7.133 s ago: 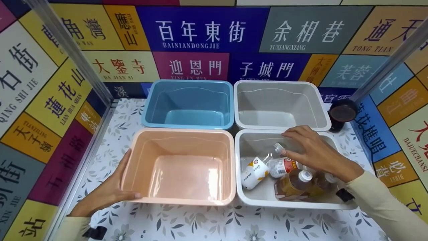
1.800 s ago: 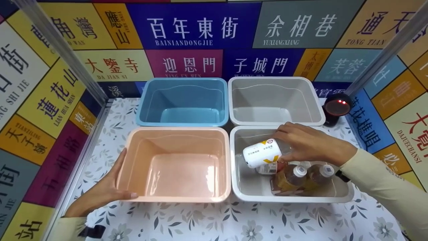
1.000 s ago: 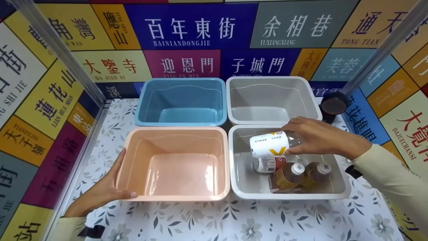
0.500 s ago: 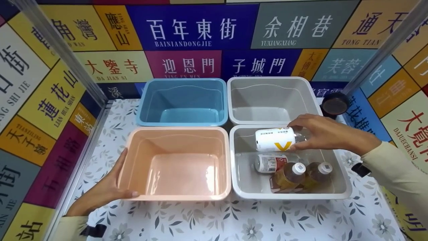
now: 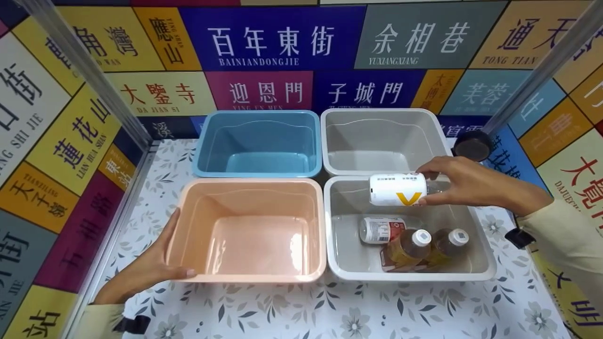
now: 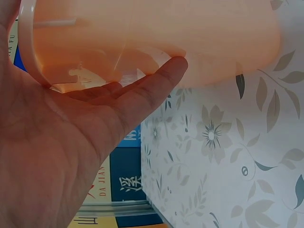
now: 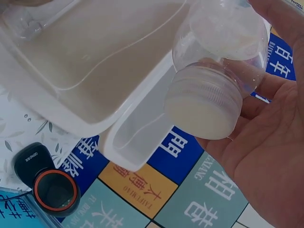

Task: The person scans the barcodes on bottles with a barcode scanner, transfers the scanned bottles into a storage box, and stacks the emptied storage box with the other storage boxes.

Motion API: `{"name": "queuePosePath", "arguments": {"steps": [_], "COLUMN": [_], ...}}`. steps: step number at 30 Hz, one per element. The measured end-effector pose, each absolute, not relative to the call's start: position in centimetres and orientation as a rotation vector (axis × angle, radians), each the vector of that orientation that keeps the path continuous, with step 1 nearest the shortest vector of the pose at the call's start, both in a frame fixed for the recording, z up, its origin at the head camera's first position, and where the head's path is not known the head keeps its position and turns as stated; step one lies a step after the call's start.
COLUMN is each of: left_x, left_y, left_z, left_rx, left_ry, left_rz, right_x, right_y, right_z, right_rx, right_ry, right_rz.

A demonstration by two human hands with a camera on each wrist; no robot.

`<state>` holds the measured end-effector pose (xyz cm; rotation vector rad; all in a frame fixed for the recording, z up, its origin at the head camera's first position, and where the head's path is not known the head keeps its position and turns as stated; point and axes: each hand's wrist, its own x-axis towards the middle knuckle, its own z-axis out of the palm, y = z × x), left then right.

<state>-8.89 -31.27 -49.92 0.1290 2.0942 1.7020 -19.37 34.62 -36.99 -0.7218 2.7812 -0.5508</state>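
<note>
My right hand (image 5: pixel 476 183) grips a clear plastic bottle (image 5: pixel 398 189) with a white and yellow label by its neck end. The bottle lies level above the back of the front-right grey bin (image 5: pixel 410 276), its base to the left. In the right wrist view its ribbed whitish cap (image 7: pixel 204 102) faces the camera. Below it in the bin are a lying bottle (image 5: pixel 379 230) with a red and white label and two brown drink bottles (image 5: pixel 407 249) with white caps. My left hand (image 5: pixel 148 263) rests at the peach bin's (image 5: pixel 254 278) left side, straight fingers (image 6: pixel 156 85) against its outer wall.
Behind stand a blue bin (image 5: pixel 256 174) and a second grey bin (image 5: pixel 381 170). A dark device (image 7: pixel 56 191) with a round, orange-ringed face stands by that grey bin's right side. Printed panels (image 5: pixel 278 42) enclose the flower-patterned table surface (image 5: pixel 264 310).
The white-labelled bottle, earlier lying in the front-right bin, is now held up. Over the last second it has moved right and back, levelling out. The device's red lights have gone off. My left hand stays put.
</note>
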Motion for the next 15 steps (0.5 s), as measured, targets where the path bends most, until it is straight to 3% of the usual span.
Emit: {"name": "queuePosePath", "arguments": {"steps": [15], "left_x": [-8.9], "left_y": [-31.2], "left_z": [-49.9], "left_rx": [0.105], "left_ry": [2.096], "left_rz": [1.700], "right_x": [-19.0], "right_y": [37.3], "right_z": [-35.7], "right_rx": [-0.630], "right_ry": [2.854], "right_rz": [-0.597]}}
